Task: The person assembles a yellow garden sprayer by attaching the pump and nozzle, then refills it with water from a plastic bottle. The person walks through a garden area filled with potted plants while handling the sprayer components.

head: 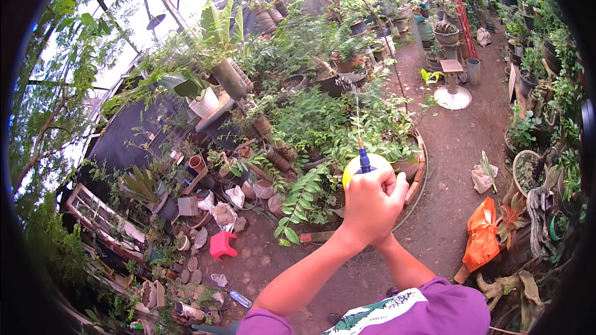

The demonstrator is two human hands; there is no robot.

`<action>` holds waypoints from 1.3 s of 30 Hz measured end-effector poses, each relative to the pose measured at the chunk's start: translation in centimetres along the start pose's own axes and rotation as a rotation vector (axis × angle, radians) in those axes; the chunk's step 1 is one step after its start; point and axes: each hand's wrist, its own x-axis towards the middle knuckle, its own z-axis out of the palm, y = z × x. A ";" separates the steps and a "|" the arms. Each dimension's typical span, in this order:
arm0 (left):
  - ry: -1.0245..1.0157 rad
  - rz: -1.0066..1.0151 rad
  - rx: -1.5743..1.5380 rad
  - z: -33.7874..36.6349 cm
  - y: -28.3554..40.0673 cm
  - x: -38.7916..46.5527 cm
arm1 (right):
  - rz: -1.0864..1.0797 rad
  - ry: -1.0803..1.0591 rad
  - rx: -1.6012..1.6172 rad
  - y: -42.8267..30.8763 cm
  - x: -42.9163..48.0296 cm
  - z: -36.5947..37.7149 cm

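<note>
My left hand (370, 197) is a closed fist around a yellow hand sprayer (384, 164), seen from above with its thumb on the right. A blue nozzle (364, 160) with a brass tip points away from me. From it a thin water jet (357, 111) rises and breaks into drops among the plants. My right forearm (402, 263) passes beneath the left wrist. The right hand itself is hidden behind the left, so its grip does not show. Leafy potted plants (377, 121) stand just beyond the sprayer.
A curved brick edging (416, 172) bounds the plant bed beside a dirt path (456, 144). To the right lie an orange bag (482, 237) and driftwood (528, 284). On the left are a red plastic stool (222, 245) and a plastic bottle (240, 298). A pedestal stand (451, 81) stands farther off.
</note>
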 end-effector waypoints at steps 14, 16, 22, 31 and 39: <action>-0.161 -0.022 -0.096 -1.3 -0.8 -0.3 | 0.278 0.060 -0.053 7.4 -9.6 3.0; -0.190 -0.023 -0.096 -1.3 -0.7 -0.1 | 0.399 0.073 -0.092 9.5 -13.0 3.0; -0.143 -0.235 -0.125 -4.1 -4.7 -2.2 | 0.530 0.048 -0.220 9.4 -14.6 3.0; -0.111 -0.373 -0.311 -6.4 -4.8 -3.9 | 0.754 -0.262 -0.227 6.2 -13.7 -0.6; -0.101 -0.374 -0.497 -2.5 -7.1 -2.1 | 1.183 -0.183 -0.056 -1.1 -14.5 -2.5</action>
